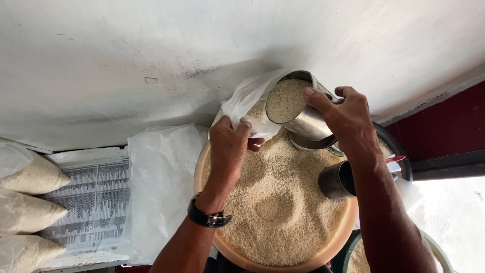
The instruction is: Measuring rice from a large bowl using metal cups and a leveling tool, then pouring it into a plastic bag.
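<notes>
Rice (pixel 278 202) fills a wide round basin (pixel 202 162) below the hands, heaped nearly to its tan rim. White plastic sheet (pixel 161 182) lies just left of the basin, and three filled rice bags (pixel 28 212) are stacked at the far left beside a printed paper (pixel 93 202). A second dark metal cup (pixel 336 181) rests on the grain near the right forearm. Right hand (pixel 348 119) has its grip wrapped around a steel measuring cup (pixel 298 108), tilted and full of rice, mouth against a thin plastic bag (pixel 247 101). Left hand (pixel 230 144), a black watch (pixel 208 217) on its wrist, pinches the bag's edge, holding it open above the basin.
</notes>
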